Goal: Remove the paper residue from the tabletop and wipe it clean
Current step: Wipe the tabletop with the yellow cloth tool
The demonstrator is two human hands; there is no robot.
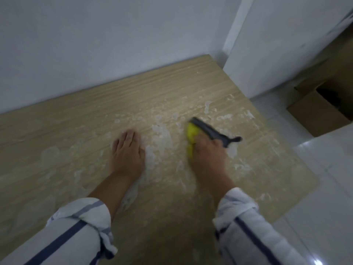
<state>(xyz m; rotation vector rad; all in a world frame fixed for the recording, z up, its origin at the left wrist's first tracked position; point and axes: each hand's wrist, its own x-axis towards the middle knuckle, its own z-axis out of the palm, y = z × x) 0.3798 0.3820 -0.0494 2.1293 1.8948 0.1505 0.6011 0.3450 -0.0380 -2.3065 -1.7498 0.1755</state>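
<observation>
A light wooden tabletop (pixel 80 119) carries patches of white paper residue (pixel 161 138), thickest between my two hands and toward the right edge. My right hand (pixel 208 152) grips a scraper (pixel 206 129) with a yellow handle and a dark grey blade head, pressed on the table; the image is blurred there. My left hand (pixel 128 148) lies flat on the tabletop, fingers together, just left of the main residue patch and holding nothing.
A white wall (pixel 114 39) runs along the table's far edge, and a white pillar (pixel 277 44) stands at the far right corner. Right of the table is white tiled floor (pixel 324 178) with an open cardboard box (pixel 321 108).
</observation>
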